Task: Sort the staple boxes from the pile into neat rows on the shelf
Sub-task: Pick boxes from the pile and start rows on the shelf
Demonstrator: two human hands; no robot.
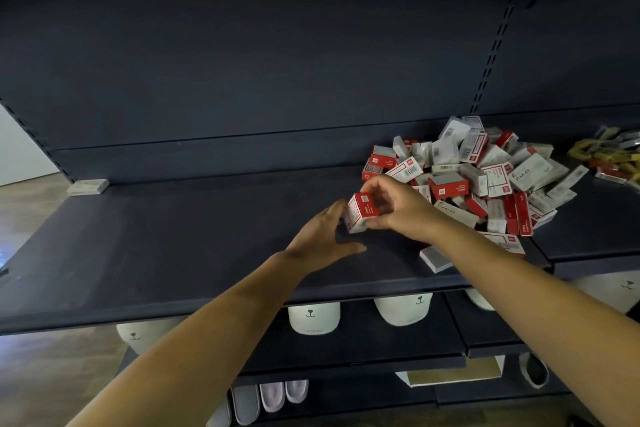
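Observation:
A pile of red-and-white and grey staple boxes (481,177) lies on the right part of the dark shelf (173,236). My right hand (394,208) grips a small red-and-white staple box (360,211) just above the shelf, left of the pile. My left hand (325,236) reaches in from the left with straight fingers touching the box's left side, thumb spread toward the front. One pale box (88,186) lies alone at the shelf's back left. Another white box (437,258) rests near the front edge under my right forearm.
A heap of yellow and red small packets (609,158) lies on the neighbouring shelf at far right. White bear-face caps (313,317) sit on the lower shelf, slippers (273,397) below them. An upper shelf overhangs at the top.

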